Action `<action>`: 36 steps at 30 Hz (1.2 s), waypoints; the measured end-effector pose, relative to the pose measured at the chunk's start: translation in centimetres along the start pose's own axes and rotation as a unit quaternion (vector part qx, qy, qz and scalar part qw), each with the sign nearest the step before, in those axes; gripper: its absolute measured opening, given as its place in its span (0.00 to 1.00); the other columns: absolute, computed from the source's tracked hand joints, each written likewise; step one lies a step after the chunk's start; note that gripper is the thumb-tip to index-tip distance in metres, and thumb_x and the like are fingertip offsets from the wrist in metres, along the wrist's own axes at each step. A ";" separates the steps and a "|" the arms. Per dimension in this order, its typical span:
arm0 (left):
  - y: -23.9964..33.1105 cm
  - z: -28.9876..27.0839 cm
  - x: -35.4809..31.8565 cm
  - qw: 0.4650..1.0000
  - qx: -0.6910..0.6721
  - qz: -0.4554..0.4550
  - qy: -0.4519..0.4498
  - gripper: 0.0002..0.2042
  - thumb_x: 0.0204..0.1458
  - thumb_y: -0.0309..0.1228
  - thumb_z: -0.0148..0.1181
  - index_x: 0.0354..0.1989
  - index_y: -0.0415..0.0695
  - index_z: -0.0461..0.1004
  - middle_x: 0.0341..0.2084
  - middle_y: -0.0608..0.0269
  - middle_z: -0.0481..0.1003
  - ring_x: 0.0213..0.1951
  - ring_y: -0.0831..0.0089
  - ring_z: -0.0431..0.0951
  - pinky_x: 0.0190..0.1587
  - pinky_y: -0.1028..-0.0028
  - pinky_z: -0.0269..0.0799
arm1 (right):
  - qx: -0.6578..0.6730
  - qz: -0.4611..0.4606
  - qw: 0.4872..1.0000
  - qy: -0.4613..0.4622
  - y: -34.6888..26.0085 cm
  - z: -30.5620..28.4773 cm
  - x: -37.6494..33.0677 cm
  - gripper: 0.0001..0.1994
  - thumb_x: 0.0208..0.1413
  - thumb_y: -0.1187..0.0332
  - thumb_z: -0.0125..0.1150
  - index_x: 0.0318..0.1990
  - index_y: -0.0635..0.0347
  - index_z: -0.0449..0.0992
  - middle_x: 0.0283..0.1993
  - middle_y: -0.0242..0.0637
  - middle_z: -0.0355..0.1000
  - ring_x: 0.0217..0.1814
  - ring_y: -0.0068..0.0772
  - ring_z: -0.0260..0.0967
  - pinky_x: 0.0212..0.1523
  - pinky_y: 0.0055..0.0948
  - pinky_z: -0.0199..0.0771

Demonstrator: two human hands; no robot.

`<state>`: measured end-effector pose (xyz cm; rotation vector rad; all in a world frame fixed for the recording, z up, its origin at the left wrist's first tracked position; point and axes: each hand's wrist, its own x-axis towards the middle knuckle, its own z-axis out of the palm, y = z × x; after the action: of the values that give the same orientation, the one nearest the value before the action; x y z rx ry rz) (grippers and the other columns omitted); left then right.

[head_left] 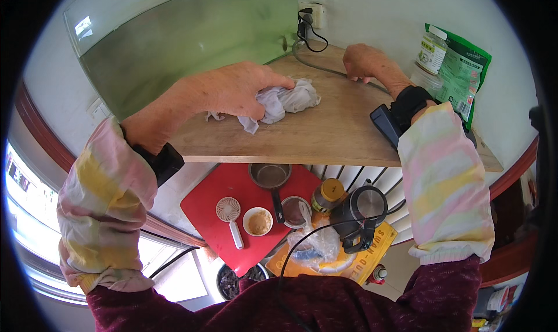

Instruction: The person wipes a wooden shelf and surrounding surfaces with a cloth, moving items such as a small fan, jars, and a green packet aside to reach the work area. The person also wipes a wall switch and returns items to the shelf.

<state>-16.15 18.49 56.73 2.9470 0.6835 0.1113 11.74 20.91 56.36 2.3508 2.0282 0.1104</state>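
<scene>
My left hand [243, 89] is closed on a crumpled white cloth [288, 101], pressing it against a wooden shelf top [244, 143]. Part of the cloth pokes out beyond the wrist side of the hand. My right hand [369, 63] is at the back right of the shelf, fingers curled down around a thin grey cable [321, 68]. The cable lies across the wood and passes beneath that hand; the fingertips are partly hidden.
A green glass tank [192, 47] borders the shelf's back left. A wall socket [314, 15] holds black plugs. Jars [431, 50] and a green pouch [465, 70] stand right. Below are a red board [203, 201], small pan [270, 175], handheld fan [228, 210], bowl [257, 221] and black kettle [366, 207].
</scene>
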 end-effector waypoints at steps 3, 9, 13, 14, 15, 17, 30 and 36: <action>-0.3 0.1 0.8 0.999 0.001 -0.035 -0.017 0.30 0.35 0.26 0.60 0.55 0.45 0.67 0.43 0.51 0.71 0.43 0.62 0.72 0.46 0.68 0.69 | 0.015 -0.047 0.999 0.003 0.3 0.0 -0.3 0.04 0.38 0.77 0.58 0.25 0.64 0.74 0.18 0.40 0.72 0.21 0.32 0.74 0.22 0.32 0.71; -1.3 -0.6 2.9 0.998 0.024 -0.052 0.015 0.27 0.33 0.30 0.64 0.47 0.41 0.71 0.28 0.53 0.74 0.31 0.65 0.75 0.34 0.68 0.72 | -0.040 -0.077 0.995 0.048 0.3 0.1 -0.5 0.03 0.37 0.74 0.58 0.23 0.63 0.75 0.17 0.39 0.72 0.21 0.33 0.73 0.24 0.32 0.72; -2.2 -2.1 4.9 0.985 -0.031 -0.168 0.033 0.26 0.34 0.32 0.65 0.45 0.35 0.70 0.27 0.50 0.74 0.27 0.67 0.76 0.25 0.70 0.74 | -0.020 -0.052 0.993 0.102 0.6 0.2 -0.2 0.03 0.37 0.74 0.58 0.20 0.65 0.74 0.17 0.39 0.72 0.22 0.34 0.74 0.27 0.32 0.74; -2.5 -2.2 5.3 0.977 -0.064 -0.194 0.068 0.26 0.34 0.32 0.64 0.45 0.33 0.70 0.27 0.49 0.74 0.27 0.67 0.77 0.24 0.70 0.74 | -0.003 -0.037 0.993 0.115 0.8 0.2 -0.2 0.03 0.37 0.74 0.58 0.20 0.65 0.73 0.17 0.39 0.72 0.22 0.34 0.74 0.27 0.32 0.74; -2.9 -2.3 5.7 0.966 -0.096 -0.218 0.103 0.26 0.35 0.33 0.64 0.44 0.31 0.70 0.27 0.47 0.74 0.26 0.67 0.77 0.23 0.70 0.74 | 0.019 -0.043 0.994 0.094 0.9 0.2 -0.2 0.03 0.37 0.74 0.58 0.20 0.64 0.74 0.17 0.39 0.72 0.21 0.34 0.73 0.27 0.31 0.73; -3.8 -2.7 6.8 0.947 -0.110 -0.245 0.178 0.23 0.35 0.35 0.63 0.38 0.30 0.72 0.25 0.47 0.75 0.26 0.65 0.78 0.21 0.70 0.74 | 0.058 -0.047 0.996 0.053 1.3 0.3 -0.1 0.04 0.36 0.73 0.58 0.22 0.64 0.75 0.18 0.39 0.72 0.19 0.33 0.73 0.25 0.31 0.72; -5.3 -2.7 9.0 0.965 -0.066 -0.235 0.098 0.21 0.39 0.45 0.64 0.27 0.36 0.71 0.24 0.58 0.75 0.29 0.70 0.75 0.29 0.67 0.71 | -0.005 -0.109 0.974 0.200 1.6 1.6 0.3 0.05 0.36 0.71 0.59 0.22 0.63 0.74 0.19 0.41 0.72 0.24 0.39 0.72 0.29 0.35 0.71; -5.1 -1.6 8.1 0.979 -0.187 -0.076 -0.021 0.24 0.47 0.41 0.59 0.49 0.39 0.66 0.41 0.61 0.73 0.46 0.70 0.69 0.51 0.70 0.63 | 0.049 -0.106 0.944 0.308 3.2 2.3 1.0 0.05 0.41 0.70 0.57 0.25 0.61 0.71 0.25 0.41 0.71 0.31 0.45 0.69 0.32 0.39 0.69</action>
<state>-11.22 26.80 58.09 2.5228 0.7829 0.1467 15.26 21.48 54.34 2.3290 2.5829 0.8520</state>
